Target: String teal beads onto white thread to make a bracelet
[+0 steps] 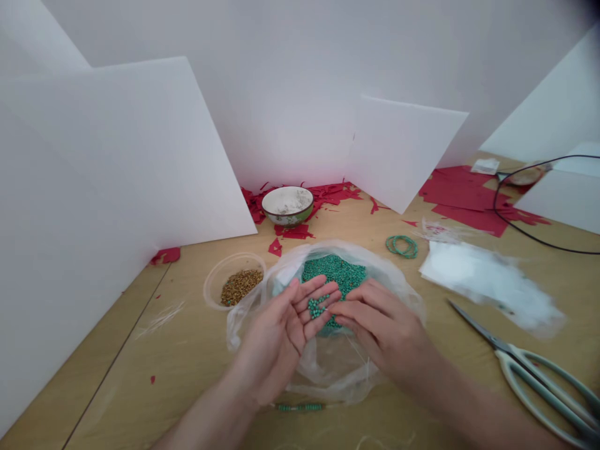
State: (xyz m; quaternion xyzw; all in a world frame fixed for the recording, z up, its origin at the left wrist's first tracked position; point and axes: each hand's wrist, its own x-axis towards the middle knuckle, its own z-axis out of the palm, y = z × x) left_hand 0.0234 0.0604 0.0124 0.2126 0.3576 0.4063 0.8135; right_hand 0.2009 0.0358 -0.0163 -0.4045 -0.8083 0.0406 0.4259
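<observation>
Hands low over the bag. Left hand (276,331) palm up and cupped, fingers loosely parted, carrying a small cluster of round turquoise beads (316,306). Right hand (379,328) palm down, fingers loosely curved, tips just beside that cluster (anything pinched between them? cannot tell, the fingertips are slightly blurred).

Directly below, a heap of loose turquoise beads (334,275) lies in a crumpled clear plastic bag (328,369), on a light wooden table (112,375). Left of the bag, touching it, a round clear plastic tub (210,287) holds brown beads (241,286). Nearer the body, a short string of turquoise beads (300,407). Right of the bag, a small coil of green beaded strand (402,246), then crumpled white tissue (487,284) and long steel scissors with pale green handles (529,375). Farther off, a white ceramic bowl (287,206) sits among torn red paper scraps (469,200), against white boards (126,156).
</observation>
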